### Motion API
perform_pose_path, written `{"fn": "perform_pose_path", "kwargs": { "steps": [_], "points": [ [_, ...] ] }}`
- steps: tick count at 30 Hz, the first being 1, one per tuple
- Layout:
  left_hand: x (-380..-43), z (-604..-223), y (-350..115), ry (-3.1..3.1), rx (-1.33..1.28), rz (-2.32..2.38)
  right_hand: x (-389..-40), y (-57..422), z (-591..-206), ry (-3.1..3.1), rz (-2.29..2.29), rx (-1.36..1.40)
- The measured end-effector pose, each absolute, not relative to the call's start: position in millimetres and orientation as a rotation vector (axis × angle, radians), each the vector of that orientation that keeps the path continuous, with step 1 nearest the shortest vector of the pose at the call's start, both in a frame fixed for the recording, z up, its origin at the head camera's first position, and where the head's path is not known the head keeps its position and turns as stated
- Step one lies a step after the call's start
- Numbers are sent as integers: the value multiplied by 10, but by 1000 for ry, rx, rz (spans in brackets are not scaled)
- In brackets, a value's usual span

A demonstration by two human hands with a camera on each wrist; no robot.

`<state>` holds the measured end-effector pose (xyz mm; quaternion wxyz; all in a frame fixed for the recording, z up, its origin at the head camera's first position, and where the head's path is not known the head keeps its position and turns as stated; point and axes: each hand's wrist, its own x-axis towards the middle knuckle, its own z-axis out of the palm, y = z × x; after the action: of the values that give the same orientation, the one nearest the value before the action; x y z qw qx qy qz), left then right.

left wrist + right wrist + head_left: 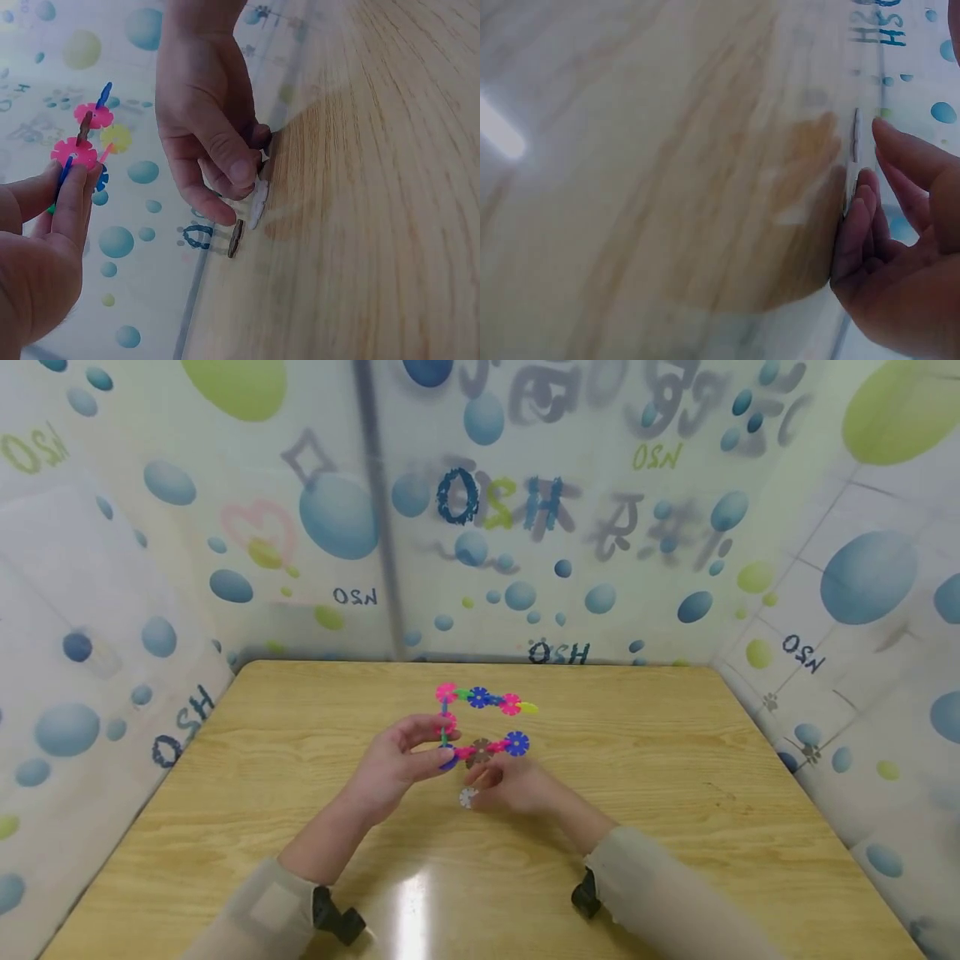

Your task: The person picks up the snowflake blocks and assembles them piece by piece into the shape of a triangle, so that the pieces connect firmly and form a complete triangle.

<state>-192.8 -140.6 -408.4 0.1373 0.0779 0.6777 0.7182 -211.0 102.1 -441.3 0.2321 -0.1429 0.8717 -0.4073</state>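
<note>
My left hand (390, 764) grips a chain of plastic snowflake discs (478, 697) by its left side, with thumb and fingers on a blue and a pink disc. Pink, blue, green and brown discs are slotted together in a C shape, its opening to the right, and a yellow disc (529, 707) ends the upper arm. Low over the table, my right hand (517, 783) has its thumb and fingers parted. A loose white disc (259, 202) lies by its fingertips, seemingly touching them. Beside that is a loose brown disc (235, 238), just below a fingertip.
Both hands work above a wooden table (637, 735) with a glossy top. Walls covered in bubble-patterned sheeting (480, 585) stand behind it and on both sides. Small black devices (337, 917) sit at the cuffs.
</note>
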Motion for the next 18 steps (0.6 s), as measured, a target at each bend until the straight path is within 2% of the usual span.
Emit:
{"fn": "perform_pose_path", "kwargs": {
  "steps": [8,18],
  "points": [
    [-1933,-4061,-1417,1969,219,2064,-2141,919,-4482,2485,-1039,-548],
    [-1939,-4049,-1394,1973,221,2053,-2035,1058,-4486,2494,-1052,-548]
  ]
}}
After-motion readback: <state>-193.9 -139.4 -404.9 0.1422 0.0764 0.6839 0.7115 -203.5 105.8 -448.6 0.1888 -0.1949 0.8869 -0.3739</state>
